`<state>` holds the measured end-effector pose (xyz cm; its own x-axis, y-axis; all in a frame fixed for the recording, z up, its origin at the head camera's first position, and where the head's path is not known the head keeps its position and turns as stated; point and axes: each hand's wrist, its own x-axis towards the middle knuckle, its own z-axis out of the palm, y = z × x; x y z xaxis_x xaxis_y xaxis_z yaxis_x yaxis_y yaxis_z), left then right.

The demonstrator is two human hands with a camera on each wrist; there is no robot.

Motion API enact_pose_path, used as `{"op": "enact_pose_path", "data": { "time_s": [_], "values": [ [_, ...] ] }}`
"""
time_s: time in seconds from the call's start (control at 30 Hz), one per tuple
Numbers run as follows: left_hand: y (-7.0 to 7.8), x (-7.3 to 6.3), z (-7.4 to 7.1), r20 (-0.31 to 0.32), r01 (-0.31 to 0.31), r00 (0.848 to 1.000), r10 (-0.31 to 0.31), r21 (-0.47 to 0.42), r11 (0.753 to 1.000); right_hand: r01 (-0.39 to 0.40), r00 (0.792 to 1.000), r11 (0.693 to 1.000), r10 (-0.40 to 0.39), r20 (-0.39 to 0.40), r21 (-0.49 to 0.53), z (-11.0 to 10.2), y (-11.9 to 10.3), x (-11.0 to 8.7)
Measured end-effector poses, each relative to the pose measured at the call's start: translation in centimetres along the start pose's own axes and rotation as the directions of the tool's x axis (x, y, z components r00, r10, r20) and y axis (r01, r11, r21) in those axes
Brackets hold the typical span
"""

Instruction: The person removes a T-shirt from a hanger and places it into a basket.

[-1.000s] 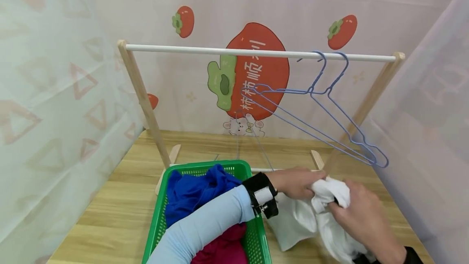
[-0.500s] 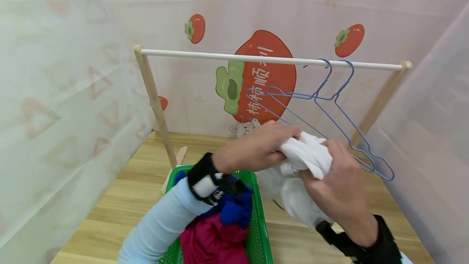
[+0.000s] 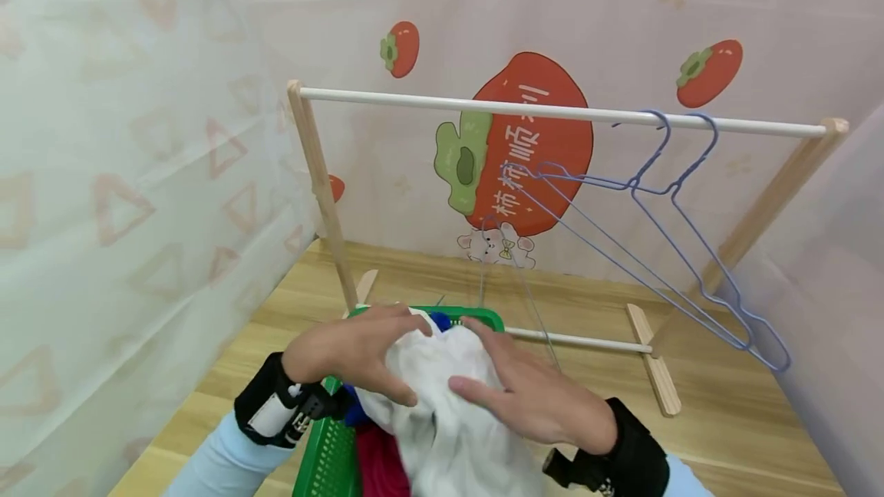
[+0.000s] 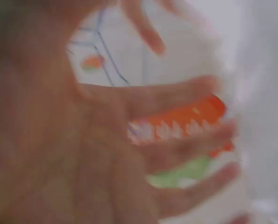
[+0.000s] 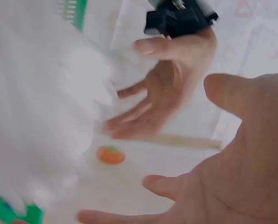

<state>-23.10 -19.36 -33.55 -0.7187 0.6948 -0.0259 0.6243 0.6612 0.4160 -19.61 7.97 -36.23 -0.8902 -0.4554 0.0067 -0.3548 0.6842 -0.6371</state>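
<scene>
A bunched white cloth (image 3: pixel 452 405) lies over the green basket (image 3: pixel 324 455) in the head view. To its left is my left hand (image 3: pixel 355 351), fingers spread and thumb apart. My right hand (image 3: pixel 535 393) is on the cloth's other side with its fingers extended. The right wrist view shows both palms facing the white cloth (image 5: pixel 40 102), with nothing gripped. Crimson cloth (image 3: pixel 381 462) and a little blue cloth (image 3: pixel 440 320) show from under the white one, which hides most of the basket's inside.
Behind the basket stands a wooden rack with a white rail (image 3: pixel 470 104). Two blue wire hangers (image 3: pixel 656 236) hang at its right side. Another thin hanger (image 3: pixel 528 290) is lower, behind the basket. Patterned curtains (image 3: pixel 173 175) enclose the wooden table (image 3: pixel 228 397).
Both hands have carried the white cloth left from beside the basket to over it. Their fingers have since opened from their grip on it, and the cloth now covers most of the other clothes.
</scene>
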Motion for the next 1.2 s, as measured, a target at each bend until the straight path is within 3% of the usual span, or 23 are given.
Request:
{"op": "enact_pose_path", "data": {
  "time_s": [0.07,0.13,0.23,0.33,0.47,0.6,0.77,0.87,0.97,1.13,1.2],
  "values": [
    [-1.6,-0.2,0.9,-0.021,0.03,0.999,-0.031,-0.062,0.998,-0.081,0.995,0.997,0.082,0.049,-0.007,-0.5,1.6,0.1],
    [-3.0,-0.1,1.5,-0.128,-0.021,0.992,0.007,-0.109,0.994,-0.105,0.994,0.994,0.105,-0.002,-0.029,-0.9,3.3,0.4],
    [-5.2,0.2,1.9,-0.27,-0.058,0.963,0.021,-0.129,0.99,-0.147,0.987,0.984,0.139,-0.08,-0.104,-0.9,6.1,1.2],
    [-7.0,0.8,1.7,-0.31,-0.028,0.95,-0.02,-0.151,0.988,-0.184,0.98,0.964,0.164,-0.117,-0.191,0.3,9.2,2.0],
    [-8.3,2.5,1.0,-0.24,0.062,0.965,-0.105,-0.179,0.982,-0.244,0.967,0.92,0.209,-0.143,-0.306,3.2,13.2,2.9],
    [-8.2,5.4,0.5,-0.118,0.132,0.982,-0.149,-0.142,0.981,-0.294,0.947,0.895,0.224,-0.231,-0.336,5.9,15.8,3.1],
    [-7.0,8.7,0.2,-0.001,0.145,0.989,-0.146,-0.094,0.985,-0.295,0.92,0.888,0.166,-0.355,-0.352,7.8,16.9,3.5],
    [-6.3,10.1,0.3,0.039,0.126,0.992,-0.124,-0.062,0.99,-0.275,0.902,0.858,0.073,-0.426,-0.434,8.2,16.9,3.7],
    [-5.7,11.2,0.6,0.067,0.102,0.993,-0.1,-0.022,0.995,-0.264,0.859,0.792,-0.066,-0.508,-0.55,8.5,16.8,3.7],
    [-4.9,12.3,1.2,0.101,0.095,0.99,-0.099,0.04,0.995,-0.306,0.73,0.606,-0.346,-0.589,-0.735,8.5,16.6,3.7],
    [-4.7,12.6,1.4,0.11,0.114,0.987,-0.119,0.052,0.992,-0.325,0.694,0.555,-0.41,-0.592,-0.766,8.3,16.5,3.6]
  ]
}}
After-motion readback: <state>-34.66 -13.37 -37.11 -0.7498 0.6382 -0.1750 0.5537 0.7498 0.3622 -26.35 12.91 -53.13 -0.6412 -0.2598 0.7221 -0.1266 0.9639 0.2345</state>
